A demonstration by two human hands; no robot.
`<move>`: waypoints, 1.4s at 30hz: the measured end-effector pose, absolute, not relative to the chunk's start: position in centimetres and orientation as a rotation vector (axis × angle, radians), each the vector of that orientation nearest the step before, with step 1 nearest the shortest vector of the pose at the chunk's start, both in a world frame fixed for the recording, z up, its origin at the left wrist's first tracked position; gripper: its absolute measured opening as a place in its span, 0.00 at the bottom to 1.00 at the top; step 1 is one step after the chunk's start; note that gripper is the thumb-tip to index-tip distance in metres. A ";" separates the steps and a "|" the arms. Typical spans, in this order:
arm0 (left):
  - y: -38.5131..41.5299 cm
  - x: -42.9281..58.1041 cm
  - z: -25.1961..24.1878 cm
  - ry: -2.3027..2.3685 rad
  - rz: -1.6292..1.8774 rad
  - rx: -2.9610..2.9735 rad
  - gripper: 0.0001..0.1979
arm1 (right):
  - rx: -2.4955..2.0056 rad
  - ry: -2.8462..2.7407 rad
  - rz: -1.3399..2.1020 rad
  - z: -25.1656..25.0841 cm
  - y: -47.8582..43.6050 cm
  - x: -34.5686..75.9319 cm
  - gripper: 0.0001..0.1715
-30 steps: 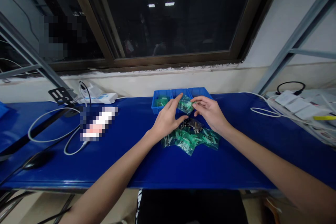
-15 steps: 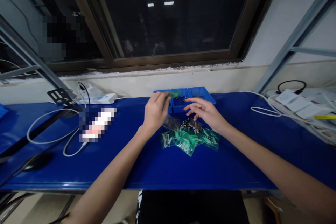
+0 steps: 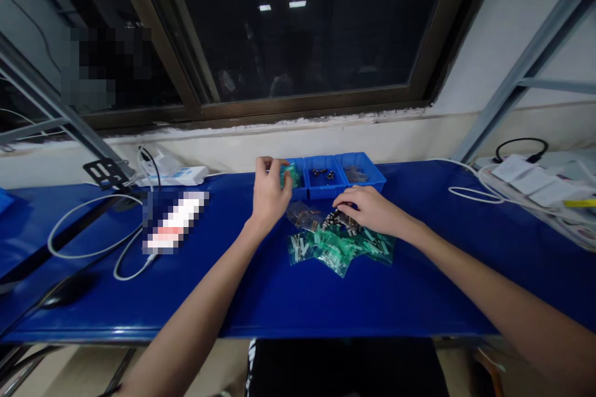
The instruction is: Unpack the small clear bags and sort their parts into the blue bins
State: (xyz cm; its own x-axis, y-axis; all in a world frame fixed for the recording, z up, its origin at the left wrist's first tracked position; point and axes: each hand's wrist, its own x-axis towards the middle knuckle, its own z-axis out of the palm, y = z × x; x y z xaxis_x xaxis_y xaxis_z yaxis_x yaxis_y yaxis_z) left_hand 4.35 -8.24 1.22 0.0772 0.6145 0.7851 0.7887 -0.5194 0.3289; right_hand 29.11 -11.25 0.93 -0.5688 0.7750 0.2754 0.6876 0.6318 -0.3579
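My left hand [image 3: 270, 189] is over the left compartment of a blue divided bin [image 3: 321, 193], its curved fingers apart. A small green plastic bag [image 3: 292, 173] lies in that compartment, right by the thumb and fingertips. At the pile in front of the bin, my right hand [image 3: 367, 206] has its fingertips drawn together above black-and-white parts [image 3: 332, 219]; what they grip, if anything, is hidden. The pile also has a clear bag of brass-coloured pieces [image 3: 305, 216] and several green bags [image 3: 334, 251] with white pieces.
Dark small parts [image 3: 322, 173] sit in the middle compartment, a clear bag [image 3: 355, 173] in the right one. To the left are a blurred-out device [image 3: 177, 223] on a white cable, a power strip [image 3: 181, 175] and a black mouse [image 3: 67, 290]. White adapters [image 3: 531, 183] stand at right.
My left hand has moved left and lowered the green bag into the left compartment. My right hand has come down from near the bin to the pile, its fingers closing.
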 end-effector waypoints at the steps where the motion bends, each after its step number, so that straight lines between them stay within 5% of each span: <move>1: -8.8 5.0 1.3 -1.371 -1.407 -2.205 0.08 | -1.148 -2.454 0.288 0.8 -11.1 29.1 0.15; 11: -11.1 7.2 1.0 -1.054 -0.704 -2.805 0.12 | -1.098 -2.488 0.228 0.3 -10.5 29.2 0.20; 42: -10.7 8.2 0.3 -1.323 -0.762 -3.082 0.09 | -1.123 -2.472 0.156 -0.1 -10.7 29.0 0.15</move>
State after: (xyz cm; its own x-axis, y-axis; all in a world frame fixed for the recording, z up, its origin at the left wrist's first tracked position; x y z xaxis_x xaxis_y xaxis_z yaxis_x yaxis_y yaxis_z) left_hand 8.24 -10.67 0.25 0.6147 0.7390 0.2756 0.6089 -0.6668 0.4297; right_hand 28.98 -10.68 -0.11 -0.5862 0.7412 0.3272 0.6941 0.6677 -0.2691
